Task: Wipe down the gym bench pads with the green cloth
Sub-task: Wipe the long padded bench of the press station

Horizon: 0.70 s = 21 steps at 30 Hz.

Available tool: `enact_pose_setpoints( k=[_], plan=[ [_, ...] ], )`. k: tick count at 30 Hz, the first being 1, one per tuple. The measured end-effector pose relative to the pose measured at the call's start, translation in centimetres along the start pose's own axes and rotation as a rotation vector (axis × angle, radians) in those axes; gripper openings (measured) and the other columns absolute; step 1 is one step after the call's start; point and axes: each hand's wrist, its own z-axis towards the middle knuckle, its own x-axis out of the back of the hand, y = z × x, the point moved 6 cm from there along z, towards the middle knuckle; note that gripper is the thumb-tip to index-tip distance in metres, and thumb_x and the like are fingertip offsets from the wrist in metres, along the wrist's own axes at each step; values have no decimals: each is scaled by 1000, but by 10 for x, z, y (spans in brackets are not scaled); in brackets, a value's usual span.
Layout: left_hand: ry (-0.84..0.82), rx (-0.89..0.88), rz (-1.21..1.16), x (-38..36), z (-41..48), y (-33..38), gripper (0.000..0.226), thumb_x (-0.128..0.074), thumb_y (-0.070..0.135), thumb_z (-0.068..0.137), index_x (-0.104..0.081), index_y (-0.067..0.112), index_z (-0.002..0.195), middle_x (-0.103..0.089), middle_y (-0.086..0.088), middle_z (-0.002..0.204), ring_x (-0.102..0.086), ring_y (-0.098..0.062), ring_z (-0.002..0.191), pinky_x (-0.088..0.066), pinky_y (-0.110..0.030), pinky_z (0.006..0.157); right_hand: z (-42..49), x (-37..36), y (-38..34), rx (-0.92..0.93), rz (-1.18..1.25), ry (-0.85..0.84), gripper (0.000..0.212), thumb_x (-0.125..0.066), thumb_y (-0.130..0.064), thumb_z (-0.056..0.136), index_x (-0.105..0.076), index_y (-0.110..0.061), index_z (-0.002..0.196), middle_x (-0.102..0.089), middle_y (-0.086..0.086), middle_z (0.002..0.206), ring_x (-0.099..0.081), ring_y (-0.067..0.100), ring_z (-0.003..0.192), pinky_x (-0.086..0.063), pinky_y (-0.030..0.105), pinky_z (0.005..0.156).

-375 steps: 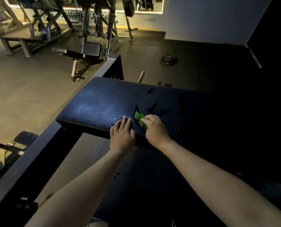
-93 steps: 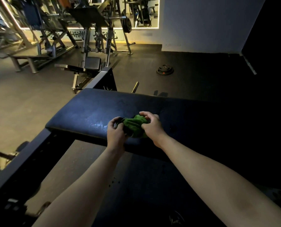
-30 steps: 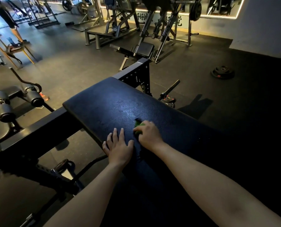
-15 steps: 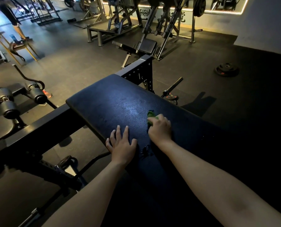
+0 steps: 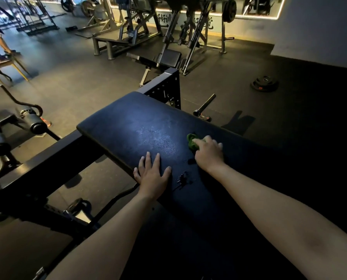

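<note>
Sliding farther up the pad point(image 5: 126, 126), right hand point(image 5: 209, 154) seemingly grips green cloth point(image 5: 191, 141); left hand point(image 5: 152, 175) stays flat.

The person's left hand point(image 5: 151, 174) and right hand point(image 5: 209, 156) were bare; the left forearm point(image 5: 112, 229) and right forearm point(image 5: 279, 215) ran uncovered to the frame's edge.

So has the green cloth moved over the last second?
Yes. The right hand has slid the green cloth across the bench pad, away from the near edge where the left hand rests flat, toward the far edge.
</note>
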Motion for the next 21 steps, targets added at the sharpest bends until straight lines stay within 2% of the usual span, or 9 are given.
enact_pose_setpoints(
  k=[5,7,9,10,13,15,17,19,21],
  plan=[
    [-103,-108,12,4,0,-7,73,-52,44,99,-18,24,160,6,-4,169,12,-22,154,6,-49,120,-39,-23,-49,39,50,14,46,-47,-10,85,-66,-26,124,-51,11,112,-51,33,104,-29,40,99],
    [-128,-195,28,7,-3,-17,81,-46,57,94,-16,20,160,4,-5,169,10,-22,155,3,-45,122,-53,-29,-63,74,81,-14,47,-48,-13,87,-64,-31,127,-52,9,114,-51,34,102,-29,37,98],
    [-121,-254,-5,11,-7,-28,100,-29,73,78,-20,15,159,-5,-5,169,6,-23,155,1,-41,123,-68,-34,-77,150,115,-36,44,-50,-19,87,-66,-35,124,-55,5,114,-51,32,98,-30,33,94],
    [-106,-276,-14,12,-9,-32,105,-24,75,74,-22,13,159,-8,-5,168,5,-24,155,1,-40,124,-78,-35,-84,216,117,-43,42,-49,-23,85,-68,-35,120,-57,3,111,-53,30,95,-30,31,90],
    [-62,-292,-28,13,-17,-37,94,-36,69,86,-23,11,158,-11,-5,168,8,-25,155,7,-35,125,-88,-35,-88,339,109,-40,43,-49,-28,77,-72,-33,113,-60,2,97,-58,28,81,-30,33,82],
    [-35,-287,-60,15,-19,-35,93,-40,69,87,-24,11,158,-11,-4,168,7,-23,155,12,-28,121,-72,-20,-70,258,77,79,47,-52,-22,77,-67,-32,121,-57,5,98,-58,30,85,-34,39,85],
    [-33,-297,-79,15,-20,-36,86,-50,62,95,-23,12,159,-9,-2,168,7,-20,155,11,-26,120,-55,-3,-39,60,-6,143,57,-53,-16,85,-52,-32,139,-51,8,114,-52,31,103,-32,42,93],
    [-53,-312,-102,14,-20,-40,81,-55,54,97,-21,14,160,-7,1,168,7,-17,155,10,-26,121,-49,3,-15,-100,-71,80,57,-49,-17,92,-42,-31,146,-42,9,128,-43,30,114,-29,43,99],
    [-67,-332,-117,16,-20,-43,85,-55,57,96,-20,14,160,-6,1,168,8,-15,154,9,-26,121,-54,-1,-15,-143,-56,39,51,-46,-16,94,-48,-28,143,-43,11,132,-40,29,116,-28,42,101]
  ],
)
